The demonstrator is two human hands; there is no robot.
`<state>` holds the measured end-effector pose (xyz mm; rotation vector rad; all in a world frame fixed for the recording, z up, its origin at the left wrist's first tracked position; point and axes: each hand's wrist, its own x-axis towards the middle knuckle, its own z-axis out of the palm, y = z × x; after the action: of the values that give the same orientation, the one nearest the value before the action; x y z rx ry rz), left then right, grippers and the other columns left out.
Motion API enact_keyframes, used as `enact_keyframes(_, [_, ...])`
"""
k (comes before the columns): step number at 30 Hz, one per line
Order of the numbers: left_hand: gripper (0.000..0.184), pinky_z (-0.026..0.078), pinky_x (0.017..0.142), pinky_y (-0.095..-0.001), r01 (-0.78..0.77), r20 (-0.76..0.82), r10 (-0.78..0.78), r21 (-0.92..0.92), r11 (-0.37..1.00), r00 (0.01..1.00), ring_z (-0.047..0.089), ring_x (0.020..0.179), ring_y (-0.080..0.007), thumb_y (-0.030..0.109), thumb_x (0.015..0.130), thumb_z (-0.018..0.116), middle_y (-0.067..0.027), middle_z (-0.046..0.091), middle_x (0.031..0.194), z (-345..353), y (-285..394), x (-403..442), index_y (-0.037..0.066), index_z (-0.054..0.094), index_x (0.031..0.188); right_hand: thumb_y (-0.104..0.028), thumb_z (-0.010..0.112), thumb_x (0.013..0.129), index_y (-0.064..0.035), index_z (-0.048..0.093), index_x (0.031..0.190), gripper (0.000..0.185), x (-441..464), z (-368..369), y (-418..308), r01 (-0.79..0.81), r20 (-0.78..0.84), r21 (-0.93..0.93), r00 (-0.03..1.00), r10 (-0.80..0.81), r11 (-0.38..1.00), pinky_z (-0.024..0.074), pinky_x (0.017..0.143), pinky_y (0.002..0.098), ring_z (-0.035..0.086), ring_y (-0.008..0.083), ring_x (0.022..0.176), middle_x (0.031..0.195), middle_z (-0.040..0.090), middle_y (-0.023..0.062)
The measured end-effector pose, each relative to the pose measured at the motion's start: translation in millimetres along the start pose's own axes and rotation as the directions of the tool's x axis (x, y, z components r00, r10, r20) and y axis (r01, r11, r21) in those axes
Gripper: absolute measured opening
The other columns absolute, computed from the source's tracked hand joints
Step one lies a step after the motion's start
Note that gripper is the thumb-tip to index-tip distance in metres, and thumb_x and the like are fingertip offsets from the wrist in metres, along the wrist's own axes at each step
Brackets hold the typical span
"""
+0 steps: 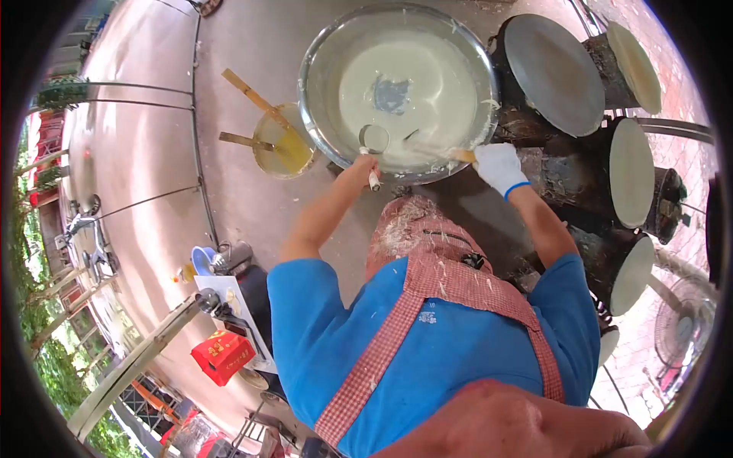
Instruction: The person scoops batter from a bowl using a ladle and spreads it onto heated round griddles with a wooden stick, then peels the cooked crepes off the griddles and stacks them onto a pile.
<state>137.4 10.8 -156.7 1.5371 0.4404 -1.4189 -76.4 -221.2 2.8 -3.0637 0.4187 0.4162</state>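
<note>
A wide metal basin (pixel 307 84) holds pale, creamy batter (pixel 443 91), with smears along its rim. My bare left hand (pixel 363 166) is closed around the handle of a small round ladle (pixel 375 138) at the basin's near edge. The ladle's cup is over the batter. On the right, my right hand (pixel 500 168) wears a white glove and grips a wooden-handled tool (pixel 463 155). Its far end reaches over the batter and is too blurred to name.
Left of the basin stands a tub (pixel 263 162) of yellow liquid with two wooden sticks. Round griddles, including a large grey one (pixel 556 75) and a pale-topped one (pixel 631 172), stand at the right. A red bag (pixel 222 357) sits at lower left; a fan (pixel 682 328) at lower right.
</note>
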Motion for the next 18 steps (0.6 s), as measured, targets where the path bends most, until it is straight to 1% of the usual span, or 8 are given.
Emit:
enact_keyframes(2, [0.009, 0.032, 0.029, -0.0349, 0.011, -0.033, -0.011, 0.008, 1.000, 0.999, 0.039, 0.034, -0.0209, 0.001, 0.075, 0.045, -0.0101, 0.039, 0.050, -0.2, 6.0, 12.7, 0.002, 0.038, 0.079, -0.029, 0.054, 0.075, -0.0062, 0.062, 0.073, 0.024, 5.6, -13.7, -2.2, 0.053, 0.078, 0.088, 0.995, -0.060, 0.995, 0.0461, 0.056, 0.0423, 0.062, 0.0297, 0.065, 0.070, 0.062, 0.0134])
enact_keyframes(4, [0.009, 0.032, 0.028, -0.0351, 0.034, -0.075, -0.032, 0.025, 0.999, 0.997, 0.039, 0.034, -0.0215, -0.001, 0.074, 0.044, -0.0109, 0.038, 0.050, -2.9, 0.1, 13.5, 0.001, 0.036, 0.078, -0.038, 0.059, 0.074, -0.0084, 0.060, 0.082, 0.031, -4.1, 2.1, 3.9, -0.285, 0.056, 0.255, 0.958, 0.280, 0.924, 0.0455, 0.065, 0.0426, 0.061, 0.0313, 0.072, 0.074, 0.062, 0.0133])
enact_keyframes(5, [0.009, 0.032, 0.028, -0.0351, 0.044, -0.077, -0.043, 0.008, 0.999, 0.996, 0.039, 0.034, -0.0215, -0.001, 0.074, 0.044, -0.0109, 0.038, 0.050, -1.2, -1.3, 13.7, 0.001, 0.036, 0.078, -0.038, 0.059, 0.074, -0.0084, 0.060, 0.082, 0.031, -5.2, 4.1, -1.3, -0.275, 0.067, 0.247, 0.962, 0.266, 0.929, 0.0455, 0.065, 0.0426, 0.061, 0.0313, 0.072, 0.074, 0.062, 0.0133])
enact_keyframes(7, [0.010, 0.032, 0.028, -0.0352, 0.115, -0.128, -0.122, -0.059, 0.992, 0.984, 0.039, 0.036, -0.0215, 0.000, 0.075, 0.043, -0.0111, 0.038, 0.050, 7.0, 0.0, 11.0, 0.003, 0.035, 0.080, -0.041, 0.058, 0.075, -0.0083, 0.060, 0.084, 0.034, -4.6, -4.3, -16.1, -0.311, 0.404, 0.174, 0.888, 0.221, 0.934, 0.0459, 0.065, 0.0423, 0.060, 0.0318, 0.073, 0.074, 0.062, 0.0137])
enact_keyframes(11, [0.013, 0.031, 0.028, -0.0349, 0.047, -0.210, -0.071, -0.119, 0.992, 0.975, 0.038, 0.036, -0.0206, 0.001, 0.075, 0.044, -0.0102, 0.037, 0.050, 18.7, -16.1, 29.3, 0.006, 0.036, 0.083, -0.043, 0.059, 0.074, -0.0067, 0.059, 0.083, 0.038, -6.5, 18.7, -5.9, -0.514, 0.378, 0.253, 0.832, 0.406, 0.819, 0.0466, 0.066, 0.0416, 0.060, 0.0321, 0.072, 0.073, 0.061, 0.0162])
enact_keyframes(15, [0.013, 0.026, 0.029, -0.0295, 0.193, -0.080, -0.201, -0.100, 0.976, 0.976, 0.034, 0.034, -0.0169, 0.015, 0.081, 0.048, -0.0041, 0.034, 0.048, 57.8, -5.4, 30.5, 0.009, 0.037, 0.083, -0.045, 0.058, 0.075, -0.0059, 0.058, 0.081, 0.040, -23.8, 46.3, -19.5, -0.409, 0.322, 0.294, 0.893, 0.314, 0.864, 0.0460, 0.063, 0.0442, 0.060, 0.0339, 0.068, 0.071, 0.061, 0.0170])
enact_keyframes(17, [0.012, 0.024, 0.029, -0.0273, 0.352, 0.274, -0.238, -0.517, 0.781, 0.932, 0.031, 0.032, -0.0141, 0.016, 0.084, 0.046, -0.0015, 0.034, 0.048, 58.3, 4.6, 12.8, 0.010, 0.036, 0.084, -0.044, 0.058, 0.075, -0.0062, 0.058, 0.081, 0.039, -50.6, 40.7, -22.1, -0.400, 0.251, 0.341, 0.911, 0.328, 0.851, 0.0462, 0.062, 0.0439, 0.060, 0.0337, 0.067, 0.071, 0.061, 0.0168])
enact_keyframes(18, [0.012, 0.024, 0.028, -0.0254, 0.102, 0.161, -0.036, -0.419, 0.902, 0.986, 0.029, 0.032, -0.0106, 0.012, 0.085, 0.046, 0.0001, 0.032, 0.047, 70.9, 24.1, -40.8, 0.013, 0.038, 0.094, -0.044, 0.058, 0.076, -0.0064, 0.058, 0.082, 0.038, -56.1, 37.9, -17.4, -0.382, 0.176, 0.387, 0.924, 0.339, 0.839, 0.0464, 0.061, 0.0435, 0.060, 0.0336, 0.066, 0.071, 0.061, 0.0166])
